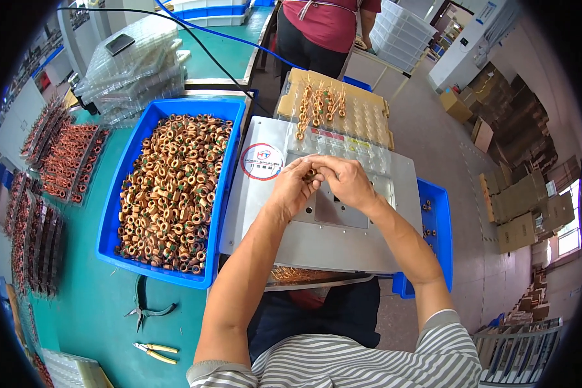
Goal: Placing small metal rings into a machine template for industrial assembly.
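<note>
Over the grey metal machine top my two hands meet, fingertips together. My left hand is closed, its fingers curled around a small ring coil, of which only a dark bit shows. My right hand pinches at the same coil from the other side. Its thumb and fingers cover most of it. Just beyond the hands lies a clear plastic tray. Copper-coloured coils with long wire ends fill its left part.
Left of the machine, a blue bin holds many ring coils. Black-handled pliers and yellow-handled cutters lie on the green table. Another blue bin stands at the right. Stacked clear trays and a person are farther off.
</note>
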{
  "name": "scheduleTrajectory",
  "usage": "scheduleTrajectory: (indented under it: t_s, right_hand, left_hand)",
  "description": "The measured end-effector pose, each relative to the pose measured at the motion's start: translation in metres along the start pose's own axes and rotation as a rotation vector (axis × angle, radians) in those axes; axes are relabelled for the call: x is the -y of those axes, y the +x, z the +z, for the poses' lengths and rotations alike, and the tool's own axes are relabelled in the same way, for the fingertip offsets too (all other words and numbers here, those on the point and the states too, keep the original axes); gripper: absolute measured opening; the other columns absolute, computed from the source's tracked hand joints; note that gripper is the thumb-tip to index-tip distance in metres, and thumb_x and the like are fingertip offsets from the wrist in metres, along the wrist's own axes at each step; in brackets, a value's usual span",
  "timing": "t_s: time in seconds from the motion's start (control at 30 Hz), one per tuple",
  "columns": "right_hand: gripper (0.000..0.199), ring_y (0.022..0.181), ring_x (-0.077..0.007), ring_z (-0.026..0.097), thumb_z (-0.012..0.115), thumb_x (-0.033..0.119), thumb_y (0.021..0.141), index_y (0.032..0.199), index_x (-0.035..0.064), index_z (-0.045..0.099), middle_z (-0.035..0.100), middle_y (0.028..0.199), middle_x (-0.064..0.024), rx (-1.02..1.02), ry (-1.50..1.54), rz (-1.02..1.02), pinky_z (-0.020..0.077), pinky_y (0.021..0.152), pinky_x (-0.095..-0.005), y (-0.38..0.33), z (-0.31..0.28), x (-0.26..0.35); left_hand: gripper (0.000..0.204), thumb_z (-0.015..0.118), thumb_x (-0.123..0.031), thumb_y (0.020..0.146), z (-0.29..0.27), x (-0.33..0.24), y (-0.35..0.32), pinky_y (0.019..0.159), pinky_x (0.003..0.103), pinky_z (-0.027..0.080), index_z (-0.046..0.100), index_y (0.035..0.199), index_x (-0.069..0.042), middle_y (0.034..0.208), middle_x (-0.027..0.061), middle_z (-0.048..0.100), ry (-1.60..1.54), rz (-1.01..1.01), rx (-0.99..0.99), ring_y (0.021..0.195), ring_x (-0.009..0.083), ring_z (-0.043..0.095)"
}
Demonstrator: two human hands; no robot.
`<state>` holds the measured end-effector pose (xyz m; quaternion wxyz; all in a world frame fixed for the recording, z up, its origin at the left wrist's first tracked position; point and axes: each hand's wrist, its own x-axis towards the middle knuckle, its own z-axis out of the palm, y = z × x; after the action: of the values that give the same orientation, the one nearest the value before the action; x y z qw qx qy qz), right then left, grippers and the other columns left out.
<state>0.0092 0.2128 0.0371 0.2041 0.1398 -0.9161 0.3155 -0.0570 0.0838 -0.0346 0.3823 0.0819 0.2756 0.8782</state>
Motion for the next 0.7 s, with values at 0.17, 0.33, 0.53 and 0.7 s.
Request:
scheduleTrajectory:
  t_s: [0.17,0.33,0.53,0.7]
  right_hand:
    - [0.023,0.074,-0.0164,0.068,0.063,0.009,0.085,0.104,-0.0044,0.066,0.070,0.088,-0.0133,-0.093,0.260,0.477,0.0555,0.060,-0.0295,0.037,0.009,-0.036]
    - [0.022,0.061,-0.0158,0.066,0.066,0.011,0.084,0.098,-0.0052,0.067,0.069,0.081,-0.0129,-0.081,0.414,0.665,0.0529,0.049,-0.0281,0.075,0.030,-0.070]
    - [0.016,0.052,-0.0135,0.061,0.068,0.014,0.080,0.083,-0.0013,0.069,0.068,0.069,-0.0086,-0.015,0.337,0.790,0.0479,0.044,-0.0266,0.097,0.039,-0.072]
    - [0.016,0.047,-0.0125,0.055,0.068,0.016,0.077,0.082,0.0004,0.069,0.064,0.065,-0.0061,0.018,0.298,0.726,0.0446,0.042,-0.0269,0.098,0.033,-0.073]
  left_hand:
    - [0.027,0.052,-0.009,0.097,-0.002,-0.005,-0.002,0.065,0.022,0.049,0.052,0.123,0.000,0.096,0.0074,0.062,-0.053,0.097,-0.057,0.078,0.0132,0.061]
    - [0.044,0.057,0.001,0.090,0.007,-0.004,-0.002,0.071,0.023,0.048,0.045,0.133,-0.001,0.106,0.0072,0.060,0.095,0.209,0.002,0.089,0.0149,0.061]
    - [0.054,0.060,0.005,0.087,0.009,-0.007,-0.006,0.077,0.025,0.050,0.041,0.137,0.000,0.111,0.0083,0.059,0.135,0.229,0.036,0.095,0.0165,0.061]
    - [0.053,0.064,0.003,0.086,0.012,-0.006,-0.005,0.076,0.027,0.053,0.043,0.135,0.000,0.107,0.0105,0.060,0.053,0.211,0.064,0.095,0.0185,0.063]
